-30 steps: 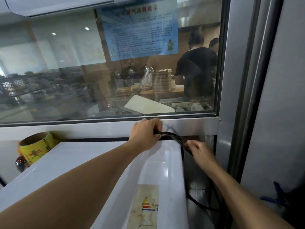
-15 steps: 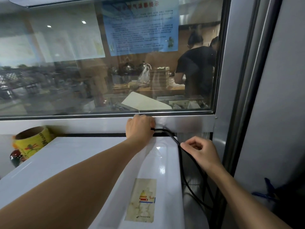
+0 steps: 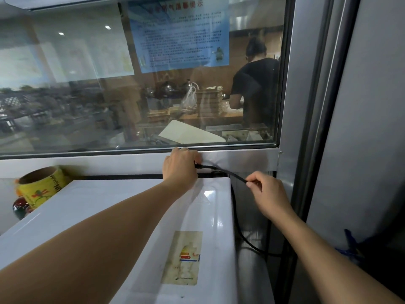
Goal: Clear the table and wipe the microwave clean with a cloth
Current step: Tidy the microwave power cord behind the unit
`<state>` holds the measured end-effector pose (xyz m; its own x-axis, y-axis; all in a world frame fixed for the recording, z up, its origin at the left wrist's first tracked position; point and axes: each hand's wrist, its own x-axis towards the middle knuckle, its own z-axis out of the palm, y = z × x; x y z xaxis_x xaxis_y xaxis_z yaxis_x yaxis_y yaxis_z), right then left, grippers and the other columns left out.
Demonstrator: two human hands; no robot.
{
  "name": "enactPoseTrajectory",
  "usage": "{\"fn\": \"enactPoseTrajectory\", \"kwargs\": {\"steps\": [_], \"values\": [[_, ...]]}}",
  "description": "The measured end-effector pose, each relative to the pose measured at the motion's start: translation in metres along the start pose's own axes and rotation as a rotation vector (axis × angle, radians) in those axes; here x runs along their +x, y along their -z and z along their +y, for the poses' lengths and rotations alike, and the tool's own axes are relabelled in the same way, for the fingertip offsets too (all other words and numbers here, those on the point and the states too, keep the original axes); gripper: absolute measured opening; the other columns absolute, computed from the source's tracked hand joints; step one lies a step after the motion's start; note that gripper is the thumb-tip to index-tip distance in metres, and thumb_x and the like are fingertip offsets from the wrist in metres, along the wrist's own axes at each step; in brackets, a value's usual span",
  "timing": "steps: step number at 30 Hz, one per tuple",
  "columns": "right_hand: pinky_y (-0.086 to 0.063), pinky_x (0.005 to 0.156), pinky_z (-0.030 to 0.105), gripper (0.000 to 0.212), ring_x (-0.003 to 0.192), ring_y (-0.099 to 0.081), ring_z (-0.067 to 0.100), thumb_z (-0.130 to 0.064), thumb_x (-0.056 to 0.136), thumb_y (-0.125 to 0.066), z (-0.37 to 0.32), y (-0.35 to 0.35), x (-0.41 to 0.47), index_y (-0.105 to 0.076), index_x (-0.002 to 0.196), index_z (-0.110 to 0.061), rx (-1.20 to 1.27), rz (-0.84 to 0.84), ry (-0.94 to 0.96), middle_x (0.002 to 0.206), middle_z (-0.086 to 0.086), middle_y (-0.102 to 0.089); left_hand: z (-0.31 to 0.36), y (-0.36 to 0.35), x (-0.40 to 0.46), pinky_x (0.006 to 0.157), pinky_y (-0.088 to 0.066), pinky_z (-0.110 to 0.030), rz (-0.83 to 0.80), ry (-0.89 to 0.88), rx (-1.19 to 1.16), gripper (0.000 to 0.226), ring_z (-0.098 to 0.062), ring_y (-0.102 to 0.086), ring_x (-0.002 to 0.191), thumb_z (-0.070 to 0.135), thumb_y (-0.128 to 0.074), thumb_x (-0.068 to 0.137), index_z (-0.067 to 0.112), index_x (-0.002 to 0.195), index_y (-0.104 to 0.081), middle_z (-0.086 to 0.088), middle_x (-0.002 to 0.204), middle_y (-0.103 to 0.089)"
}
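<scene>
- Head view looks down over the white top of the microwave (image 3: 122, 207), which stands against the metal sill under a big window (image 3: 140, 84).
- My left hand (image 3: 180, 170) reaches across the microwave to its back right corner and is curled round the black power cord (image 3: 221, 168) where the cord meets the sill.
- My right hand (image 3: 270, 195) is just off the microwave's right edge, pinching the same cord between thumb and fingertips a short way along from the left hand.
- Between my two hands the cord runs nearly taut; past my right hand it drops down the microwave's right side and loops low toward the metal frame.
- A worn, stained sticker (image 3: 183, 257) lies flat on the microwave top near its right edge, below my left forearm.
- A roll of yellow printed tape (image 3: 38, 187) sits tilted beside the microwave's back left corner, with a dark red round thing (image 3: 19, 208) just below it, too hidden to tell what it is.
- A blue notice (image 3: 179, 34) hangs on the glass, and behind the glass a person in a black shirt (image 3: 254, 84) stands at a kitchen surface.
</scene>
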<state>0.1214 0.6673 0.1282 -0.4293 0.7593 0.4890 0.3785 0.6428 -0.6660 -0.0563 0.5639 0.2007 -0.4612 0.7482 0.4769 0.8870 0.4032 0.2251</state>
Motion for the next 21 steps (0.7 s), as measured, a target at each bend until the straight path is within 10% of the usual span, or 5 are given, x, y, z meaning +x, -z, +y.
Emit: {"fn": "enactPoseTrajectory", "kwargs": {"steps": [21], "values": [[-0.034,0.075,0.026,0.020,0.092,-0.045,0.009,-0.023,0.083,-0.069,0.004,-0.005,-0.015,-0.067,0.102,-0.022,-0.041,0.022,-0.030,0.091,-0.012,-0.062,-0.015,0.000,-0.010,0.066,-0.044,-0.028,0.034,0.032,-0.101,0.035,-0.019,-0.055,0.094,0.001,-0.064,0.078,0.022,0.106,-0.064,0.004,0.108,-0.057]]}}
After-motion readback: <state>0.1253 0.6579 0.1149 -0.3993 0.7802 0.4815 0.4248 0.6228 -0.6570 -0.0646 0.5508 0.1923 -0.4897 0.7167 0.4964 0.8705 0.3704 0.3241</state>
